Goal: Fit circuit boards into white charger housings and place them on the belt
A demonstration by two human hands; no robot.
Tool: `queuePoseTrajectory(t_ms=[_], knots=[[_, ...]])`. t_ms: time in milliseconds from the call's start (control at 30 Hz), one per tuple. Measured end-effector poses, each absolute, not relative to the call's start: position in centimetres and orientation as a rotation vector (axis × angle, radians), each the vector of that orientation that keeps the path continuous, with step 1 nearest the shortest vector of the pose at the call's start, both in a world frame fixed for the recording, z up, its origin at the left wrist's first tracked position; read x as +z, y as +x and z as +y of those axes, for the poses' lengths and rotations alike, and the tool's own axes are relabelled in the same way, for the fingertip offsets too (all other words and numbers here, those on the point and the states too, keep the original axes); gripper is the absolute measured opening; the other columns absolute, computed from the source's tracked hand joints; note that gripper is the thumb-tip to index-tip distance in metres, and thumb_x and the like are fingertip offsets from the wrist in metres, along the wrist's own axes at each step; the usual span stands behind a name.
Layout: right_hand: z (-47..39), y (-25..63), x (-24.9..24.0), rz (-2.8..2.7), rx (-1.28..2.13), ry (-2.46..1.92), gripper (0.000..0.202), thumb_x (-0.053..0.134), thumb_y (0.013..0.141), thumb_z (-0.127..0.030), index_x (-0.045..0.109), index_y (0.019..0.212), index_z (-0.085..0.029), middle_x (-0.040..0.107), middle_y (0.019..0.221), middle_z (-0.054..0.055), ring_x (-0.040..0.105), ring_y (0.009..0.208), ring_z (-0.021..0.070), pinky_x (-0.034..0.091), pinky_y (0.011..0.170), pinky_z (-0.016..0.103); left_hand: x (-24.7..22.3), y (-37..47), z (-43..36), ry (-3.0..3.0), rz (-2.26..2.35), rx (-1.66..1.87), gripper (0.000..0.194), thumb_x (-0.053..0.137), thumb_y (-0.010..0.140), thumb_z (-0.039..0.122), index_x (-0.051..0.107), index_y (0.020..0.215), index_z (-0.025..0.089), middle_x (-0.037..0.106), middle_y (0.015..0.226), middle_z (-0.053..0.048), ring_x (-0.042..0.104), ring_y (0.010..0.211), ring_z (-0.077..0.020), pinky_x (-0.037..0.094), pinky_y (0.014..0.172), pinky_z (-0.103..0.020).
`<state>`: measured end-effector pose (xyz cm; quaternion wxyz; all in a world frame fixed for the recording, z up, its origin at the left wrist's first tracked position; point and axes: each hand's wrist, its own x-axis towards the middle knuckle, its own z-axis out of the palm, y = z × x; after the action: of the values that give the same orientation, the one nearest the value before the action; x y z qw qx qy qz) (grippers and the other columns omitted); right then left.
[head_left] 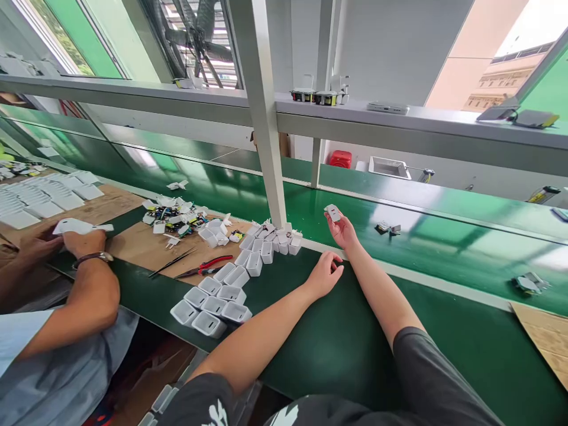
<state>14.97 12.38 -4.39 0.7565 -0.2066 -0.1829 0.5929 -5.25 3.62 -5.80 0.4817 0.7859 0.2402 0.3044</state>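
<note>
My right hand (pixel 342 232) is raised over the green conveyor belt, fingers closed on a small white charger housing (pixel 332 212) with dark slots on its face. Lower and to the left, my left hand (pixel 325 274) rests by the table's back edge with its fingers curled in, and nothing shows in them. To the left of it stand several white open-topped charger housings (pixel 215 305), grouped in rows on the green tabletop (pixel 337 349). More white housings (pixel 284 241) with parts in them cluster by the upright post.
A co-worker's hands (pixel 84 241) hold a white plastic part at left. Pliers (pixel 205 267), tweezers (pixel 172 262) and a heap of circuit parts (pixel 177 216) lie on cardboard. Loose assemblies (pixel 387 229) sit on the belt. A metal post (pixel 266 118) rises ahead under a shelf rail (pixel 399 133).
</note>
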Motion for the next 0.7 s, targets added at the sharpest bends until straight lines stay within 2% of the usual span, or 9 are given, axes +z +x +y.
queuePoseTrajectory(t_ms=[133, 267, 333, 433, 500, 600, 700], knots=[[12.2, 14.8, -4.2, -0.421, 1.301, -0.409, 0.055, 0.062, 0.093, -0.016, 0.058, 0.147, -0.020, 0.077, 0.129, 0.013, 0.079, 0.111, 0.0203, 0.071, 0.088, 0.028, -5.5, -5.4, 3.5, 1.917, 0.585, 0.739, 0.017, 0.061, 0.099, 0.034, 0.060, 0.110, 0.022, 0.059, 0.119, -0.007, 0.062, 0.091, -0.0178, 0.057, 0.087, -0.039], [12.1, 14.8, -4.3, -0.507, 1.274, -0.463, 0.051, 0.066, 0.092, -0.021, 0.061, 0.142, -0.021, 0.078, 0.127, 0.012, 0.078, 0.114, 0.0208, 0.070, 0.088, 0.028, -5.2, -5.4, 3.5, 1.915, 0.580, 0.739, 0.017, 0.061, 0.098, 0.033, 0.060, 0.109, 0.021, 0.059, 0.119, -0.007, 0.061, 0.090, -0.0176, 0.057, 0.086, -0.039], [12.2, 14.7, -4.6, -0.668, 1.140, -0.628, 0.047, 0.066, 0.094, -0.029, 0.062, 0.140, -0.022, 0.077, 0.125, 0.012, 0.077, 0.114, 0.0212, 0.069, 0.092, 0.030, -5.2, -5.4, 3.5, 1.913, 0.580, 0.746, 0.016, 0.062, 0.098, 0.033, 0.061, 0.108, 0.021, 0.059, 0.118, -0.007, 0.061, 0.089, -0.0176, 0.057, 0.085, -0.038], [12.6, 14.0, -5.4, -1.013, 0.743, -1.049, 0.043, 0.055, 0.100, -0.039, 0.063, 0.139, -0.025, 0.074, 0.125, 0.010, 0.075, 0.111, 0.0225, 0.066, 0.098, 0.039, -5.3, -5.4, 3.6, 1.910, 0.578, 0.754, 0.015, 0.062, 0.097, 0.032, 0.061, 0.107, 0.021, 0.060, 0.117, -0.007, 0.061, 0.089, -0.0179, 0.057, 0.084, -0.038], [12.7, 13.2, -6.0, -1.157, 0.563, -1.220, 0.036, 0.058, 0.097, -0.038, 0.070, 0.130, -0.026, 0.070, 0.126, 0.010, 0.071, 0.114, 0.0249, 0.062, 0.105, 0.046, -5.6, -5.4, 3.7, 1.904, 0.575, 0.755, 0.016, 0.062, 0.097, 0.033, 0.061, 0.108, 0.021, 0.059, 0.117, -0.007, 0.061, 0.089, -0.0177, 0.057, 0.084, -0.038], [12.7, 11.9, -6.5, -1.278, 0.504, -1.265, 0.023, 0.066, 0.090, -0.029, 0.079, 0.109, -0.026, 0.065, 0.132, 0.011, 0.062, 0.125, 0.0289, 0.048, 0.119, 0.050, -5.8, -5.3, 3.8, 1.881, 0.570, 0.765, 0.016, 0.063, 0.098, 0.033, 0.062, 0.108, 0.021, 0.059, 0.116, -0.007, 0.060, 0.087, -0.0167, 0.056, 0.085, -0.037], [12.6, 11.1, -6.6, -1.394, 0.357, -1.340, 0.026, 0.066, 0.090, -0.026, 0.078, 0.113, -0.027, 0.055, 0.144, 0.012, 0.056, 0.132, 0.0297, 0.042, 0.122, 0.050, -5.9, -5.3, 3.7, 1.855, 0.580, 0.789, 0.016, 0.063, 0.097, 0.032, 0.062, 0.108, 0.020, 0.059, 0.116, -0.007, 0.060, 0.088, -0.0169, 0.055, 0.083, -0.036]])
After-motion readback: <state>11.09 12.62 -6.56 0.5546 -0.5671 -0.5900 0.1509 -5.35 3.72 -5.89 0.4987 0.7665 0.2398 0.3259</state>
